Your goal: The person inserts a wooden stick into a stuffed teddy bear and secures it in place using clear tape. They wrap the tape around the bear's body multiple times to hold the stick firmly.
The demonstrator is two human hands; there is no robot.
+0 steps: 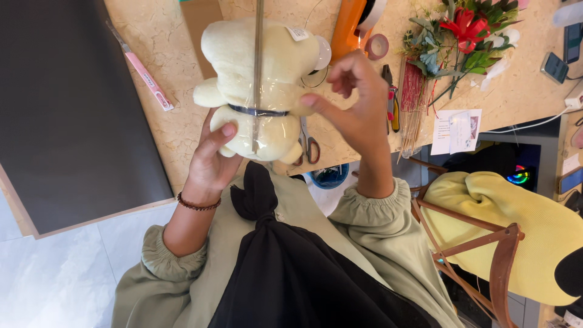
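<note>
— Plush bear [267,79], cream-coloured, wrapped in clear film that glints over its belly. Do you see the band on it?

— Yes, a dark ribbon [258,112] circles its neck, and a thin stick [259,67] runs straight up its middle under the film. A small white tag [298,33] sits near the top. Where is it held?

— Up in the air above the edge of the speckled beige worktable [164,54], in front of the person's chest.

— And the hands?

— The left hand [209,161] cups the toy from below, thumb pressed on the lower body, fingers hidden behind it, a beaded bracelet [198,205] on the wrist. The right hand [355,100] comes in from the side, one fingertip touching the bear near the ribbon, the other fingers curled loosely; it grips nothing.

— Around it?

— Scissors [310,144] lie on the table just behind the bear, a pink utility knife [144,75] off to the left beside a dark board [73,109], red and green artificial flowers [461,33] to the right, a wooden chair with a yellow cushion [486,212] below them
</note>
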